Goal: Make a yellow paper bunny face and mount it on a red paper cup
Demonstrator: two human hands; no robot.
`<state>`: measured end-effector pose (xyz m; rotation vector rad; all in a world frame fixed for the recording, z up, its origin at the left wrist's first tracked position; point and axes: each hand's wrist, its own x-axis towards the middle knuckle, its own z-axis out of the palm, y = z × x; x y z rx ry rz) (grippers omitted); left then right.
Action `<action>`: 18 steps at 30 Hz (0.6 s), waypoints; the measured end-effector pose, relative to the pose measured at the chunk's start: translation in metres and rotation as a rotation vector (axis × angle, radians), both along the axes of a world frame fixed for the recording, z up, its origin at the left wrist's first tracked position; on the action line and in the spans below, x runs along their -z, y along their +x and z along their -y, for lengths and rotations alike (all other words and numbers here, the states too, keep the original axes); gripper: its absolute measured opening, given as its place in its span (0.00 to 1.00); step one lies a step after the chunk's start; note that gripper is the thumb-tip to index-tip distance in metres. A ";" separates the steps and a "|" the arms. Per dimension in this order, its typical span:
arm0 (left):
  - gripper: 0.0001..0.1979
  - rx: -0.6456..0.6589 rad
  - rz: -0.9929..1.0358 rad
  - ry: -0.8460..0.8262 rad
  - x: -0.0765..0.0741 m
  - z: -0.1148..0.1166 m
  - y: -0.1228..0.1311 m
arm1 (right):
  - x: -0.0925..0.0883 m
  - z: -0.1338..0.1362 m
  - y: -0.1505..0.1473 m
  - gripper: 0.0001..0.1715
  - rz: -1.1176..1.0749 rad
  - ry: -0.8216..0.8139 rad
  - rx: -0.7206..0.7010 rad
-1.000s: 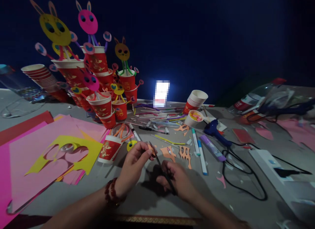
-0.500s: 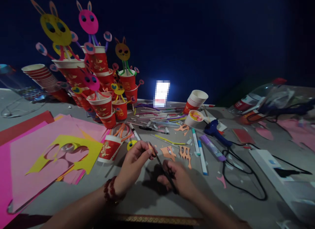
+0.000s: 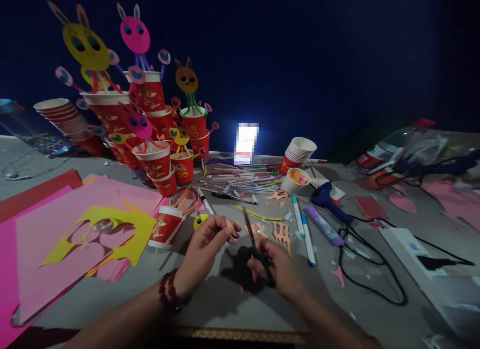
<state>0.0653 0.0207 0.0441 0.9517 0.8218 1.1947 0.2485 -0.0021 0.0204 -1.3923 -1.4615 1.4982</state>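
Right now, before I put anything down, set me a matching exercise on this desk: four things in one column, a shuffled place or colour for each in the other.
1. Scissors
2. Glue gun
3. Bracelet
4. Yellow sheet

A. Dark blue
B. On pink paper
C. In the right hand
D. Dark red

Pairs: 1-C, 2-A, 3-D, 4-B

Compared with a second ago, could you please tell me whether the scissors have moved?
Yes: the scissors have swung right; their blades now overlap the orange scrap behind them, having been left of it.
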 end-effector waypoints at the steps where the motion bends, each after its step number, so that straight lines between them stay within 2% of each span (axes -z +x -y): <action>1: 0.08 0.004 0.014 -0.006 0.001 0.000 0.000 | -0.003 -0.002 0.002 0.27 -0.012 0.020 0.026; 4: 0.08 0.028 0.044 -0.010 0.006 -0.001 0.001 | -0.011 -0.010 0.013 0.24 -0.018 0.115 0.093; 6: 0.09 0.052 0.060 -0.019 0.008 -0.001 0.001 | -0.015 -0.015 0.022 0.23 0.056 0.169 0.120; 8: 0.09 0.078 0.071 -0.031 0.010 -0.001 0.002 | -0.018 -0.017 0.031 0.21 0.226 0.237 0.151; 12: 0.11 0.129 0.063 -0.042 0.012 -0.002 0.002 | -0.024 -0.006 0.049 0.20 0.721 0.381 0.137; 15: 0.11 0.152 0.050 -0.073 0.013 -0.001 0.002 | -0.024 0.011 0.061 0.25 0.894 0.379 0.083; 18: 0.11 0.190 0.054 -0.096 0.012 0.002 0.002 | -0.021 0.025 0.067 0.27 0.909 0.315 0.029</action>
